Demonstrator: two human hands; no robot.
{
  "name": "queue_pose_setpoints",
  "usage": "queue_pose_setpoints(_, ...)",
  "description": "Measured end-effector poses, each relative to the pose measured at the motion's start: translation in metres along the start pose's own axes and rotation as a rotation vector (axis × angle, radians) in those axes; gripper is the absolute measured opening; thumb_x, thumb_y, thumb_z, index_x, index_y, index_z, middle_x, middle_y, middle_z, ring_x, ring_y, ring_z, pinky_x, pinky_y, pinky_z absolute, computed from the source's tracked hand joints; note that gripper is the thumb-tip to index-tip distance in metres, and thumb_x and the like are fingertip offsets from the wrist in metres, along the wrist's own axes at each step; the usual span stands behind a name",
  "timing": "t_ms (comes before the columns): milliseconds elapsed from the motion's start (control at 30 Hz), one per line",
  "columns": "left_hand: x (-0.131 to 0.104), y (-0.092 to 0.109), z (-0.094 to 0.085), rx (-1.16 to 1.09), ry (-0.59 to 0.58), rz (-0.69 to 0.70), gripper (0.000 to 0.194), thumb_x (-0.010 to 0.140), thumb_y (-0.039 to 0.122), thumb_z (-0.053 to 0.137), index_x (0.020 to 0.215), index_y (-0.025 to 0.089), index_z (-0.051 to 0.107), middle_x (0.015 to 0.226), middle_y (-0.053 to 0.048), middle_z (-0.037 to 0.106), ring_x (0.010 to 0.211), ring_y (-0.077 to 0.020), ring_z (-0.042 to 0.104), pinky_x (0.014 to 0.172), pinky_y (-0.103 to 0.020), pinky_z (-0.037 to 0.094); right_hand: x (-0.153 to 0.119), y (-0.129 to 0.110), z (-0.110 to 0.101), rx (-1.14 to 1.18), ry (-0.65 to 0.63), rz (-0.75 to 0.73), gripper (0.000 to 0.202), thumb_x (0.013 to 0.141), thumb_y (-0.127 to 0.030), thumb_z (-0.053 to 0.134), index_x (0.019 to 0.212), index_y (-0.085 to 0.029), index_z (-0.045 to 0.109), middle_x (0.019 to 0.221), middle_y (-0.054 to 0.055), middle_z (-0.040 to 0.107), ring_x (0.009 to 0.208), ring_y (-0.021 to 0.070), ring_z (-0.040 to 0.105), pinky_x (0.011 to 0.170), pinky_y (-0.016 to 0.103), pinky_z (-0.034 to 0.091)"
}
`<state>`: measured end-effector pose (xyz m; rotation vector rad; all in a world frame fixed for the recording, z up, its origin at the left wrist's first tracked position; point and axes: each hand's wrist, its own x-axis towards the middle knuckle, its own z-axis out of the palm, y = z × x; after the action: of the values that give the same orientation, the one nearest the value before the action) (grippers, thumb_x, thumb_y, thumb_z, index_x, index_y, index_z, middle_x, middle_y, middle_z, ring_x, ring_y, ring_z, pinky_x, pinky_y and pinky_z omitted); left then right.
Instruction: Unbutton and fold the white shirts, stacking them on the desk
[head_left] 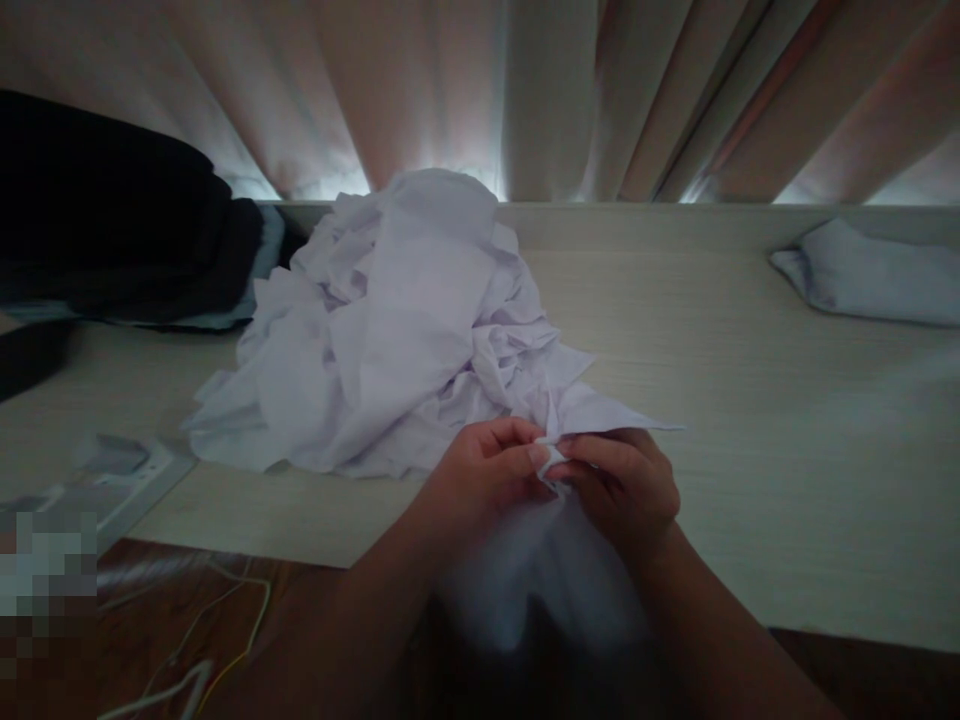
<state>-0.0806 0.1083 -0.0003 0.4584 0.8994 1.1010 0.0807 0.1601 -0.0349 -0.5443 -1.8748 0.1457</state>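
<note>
The left hand (499, 465) and the right hand (619, 475) are close together, just below the middle of the frame. The grip of each one is pinching a bit of thin white cloth (551, 560). The pinched bit is bunched up small between the fingertips. Some of this cloth hangs down below the hands, and that part looks blurry. A pointy white corner sticks out to the right, just above the right hand.

Behind the hands, a big messy pile of white cloth (427, 300) sits on the pale worktop (720, 360), in the middle and a little to the left. It has lots of folds. A stack of black cloth (112, 210) is at the upper left, with some light blue cloth showing at its edge. A folded pale cloth (885, 270) lies at the right side. Long curtains (427, 90) hang across the top. White and yellow cords (259, 620) are on the brown floor (292, 620) at the lower left.
</note>
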Motion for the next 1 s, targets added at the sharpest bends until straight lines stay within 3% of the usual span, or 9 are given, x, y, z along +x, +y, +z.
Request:
queue_pose_setpoints(167, -0.001, 0.000, -0.001, 0.116, -0.025, 0.137, 0.031, 0.070, 0.037, 0.086, 0.079, 0.011, 0.070, 0.070, -0.001, 0.066, 0.062, -0.0090, 0.061, 0.060, -0.020, 0.050, -0.001, -0.001, 0.000, -0.013, 0.039, 0.014, 0.015, 0.087, -0.028, 0.076, 0.101, -0.026, 0.071, 0.087, 0.002, 0.074, 0.076, 0.0161, 0.071, 0.068, 0.027, 0.059)
queue_pose_setpoints(300, -0.001, -0.002, -0.004, 0.136, -0.048, 0.151, 0.031, 0.073, 0.037, 0.084, 0.079, 0.012, 0.069, 0.069, -0.001, 0.065, 0.062, -0.0093, 0.061, 0.062, -0.021, 0.052, -0.002, 0.000, 0.000, 0.006, 0.002, 0.018, 0.014, 0.087, -0.028, 0.076, 0.100, -0.026, 0.071, 0.085, 0.001, 0.075, 0.073, 0.0162, 0.071, 0.066, 0.027, 0.058)
queue_pose_setpoints(467, 0.000, -0.004, -0.003, 0.162, 0.025, 0.131, 0.032, 0.071, 0.038, 0.085, 0.077, 0.012, 0.067, 0.070, -0.001, 0.066, 0.066, -0.0133, 0.065, 0.065, -0.026, 0.056, 0.000, 0.002, -0.001, 0.010, -0.037, 0.018, 0.008, 0.090, -0.031, 0.073, 0.094, -0.025, 0.071, 0.079, 0.001, 0.071, 0.068, 0.0156, 0.068, 0.062, 0.027, 0.055)
queue_pose_setpoints(633, 0.003, -0.004, -0.006, 0.149, 0.050, 0.124, 0.030, 0.072, 0.035, 0.086, 0.079, 0.012, 0.068, 0.072, -0.002, 0.069, 0.067, -0.0140, 0.067, 0.067, -0.027, 0.056, 0.005, 0.005, 0.001, 0.060, -0.124, 0.040, 0.008, 0.092, -0.030, 0.069, 0.095, -0.023, 0.069, 0.084, 0.002, 0.073, 0.074, 0.0162, 0.069, 0.068, 0.028, 0.056)
queue_pose_setpoints(833, 0.003, -0.004, -0.006, 0.238, 0.158, 0.218, 0.019, 0.076, 0.024, 0.081, 0.069, 0.014, 0.067, 0.063, 0.000, 0.068, 0.059, -0.0110, 0.062, 0.062, -0.023, 0.051, 0.005, 0.010, 0.004, 0.058, -0.113, 0.088, 0.013, 0.091, -0.035, 0.072, 0.089, -0.022, 0.069, 0.080, 0.001, 0.074, 0.074, 0.0166, 0.069, 0.070, 0.029, 0.055)
queue_pose_setpoints(1000, 0.000, -0.004, -0.001, 0.299, 0.179, 0.285, 0.018, 0.078, 0.023, 0.075, 0.064, 0.017, 0.066, 0.058, 0.002, 0.062, 0.055, -0.0110, 0.057, 0.059, -0.024, 0.046, 0.004, 0.008, 0.003, 0.063, -0.098, 0.084, 0.014, 0.090, -0.035, 0.072, 0.091, -0.022, 0.068, 0.081, 0.001, 0.074, 0.074, 0.0168, 0.070, 0.071, 0.029, 0.056)
